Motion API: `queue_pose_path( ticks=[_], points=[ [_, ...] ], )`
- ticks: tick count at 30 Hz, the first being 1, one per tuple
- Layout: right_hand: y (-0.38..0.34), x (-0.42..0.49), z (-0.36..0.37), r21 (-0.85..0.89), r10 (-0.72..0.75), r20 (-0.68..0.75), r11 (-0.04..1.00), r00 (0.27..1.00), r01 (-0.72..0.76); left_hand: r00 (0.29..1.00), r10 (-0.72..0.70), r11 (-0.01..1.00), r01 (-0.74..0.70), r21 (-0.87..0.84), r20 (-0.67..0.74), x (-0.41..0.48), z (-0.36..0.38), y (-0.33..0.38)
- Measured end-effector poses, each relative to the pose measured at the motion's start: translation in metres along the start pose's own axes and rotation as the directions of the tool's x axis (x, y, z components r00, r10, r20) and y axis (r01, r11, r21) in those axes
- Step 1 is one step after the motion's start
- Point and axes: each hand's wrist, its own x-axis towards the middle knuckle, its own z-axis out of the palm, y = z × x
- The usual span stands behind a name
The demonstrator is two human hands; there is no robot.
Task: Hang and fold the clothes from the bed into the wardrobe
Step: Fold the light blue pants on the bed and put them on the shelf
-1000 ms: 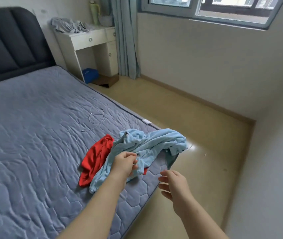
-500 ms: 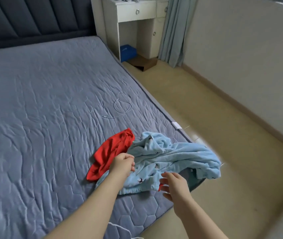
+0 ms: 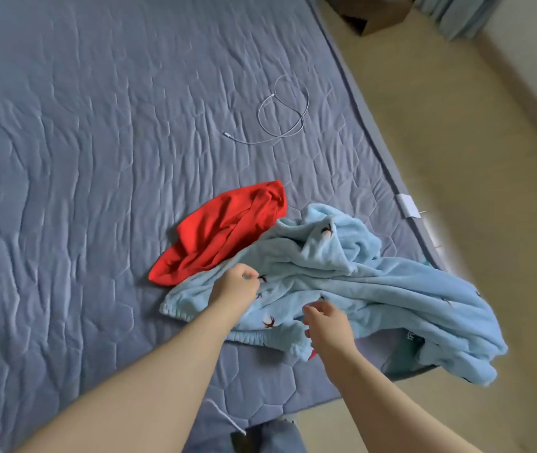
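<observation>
Light blue garment (image 3: 342, 279) crumpled at the near right corner of the bed (image 3: 97, 158), long axis left-to-right, elastic hem pointing left, right end drooping over the bed edge. Red garment (image 3: 224, 233) just behind, lying diagonal, partly under the blue. Left hand (image 3: 236, 287) curled on the blue fabric — pinching or not, cannot tell. Right hand (image 3: 327, 325) loosely bent over the hem, holding nothing.

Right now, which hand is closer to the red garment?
Left. The left hand sits just beside the red garment; the right hand is farther off, over the blue garment.
</observation>
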Motion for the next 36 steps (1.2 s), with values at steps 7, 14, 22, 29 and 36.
queue_pose_path(
  ticks=[7,14,22,29,36],
  points=[
    [0.061,0.076,0.033,-0.389,0.041,0.166,0.921,0.985,0.027,0.971,-0.028,0.956,-0.043,0.291,0.235,0.059,0.057,-0.060],
    [0.102,0.107,0.056,-0.802,-0.001,0.275,0.551,0.961,0.230,0.855,0.043,0.509,-0.464,0.725,0.517,0.078,0.086,-0.100],
    [0.118,0.125,0.054,-0.875,-0.229,0.276,0.342,0.933,0.343,0.815,0.399,0.084,-0.488,0.869,0.420,0.082,0.096,-0.119],
    [0.080,0.113,0.046,-0.822,-0.177,0.235,0.488,0.956,0.293,0.901,0.205,0.329,-0.431,0.840,0.383,0.080,0.075,-0.088],
    [-0.029,0.042,0.005,-0.725,-0.290,0.178,0.608,0.940,0.325,0.906,0.311,0.472,-0.410,0.780,0.288,0.028,-0.007,0.015]
  ],
)
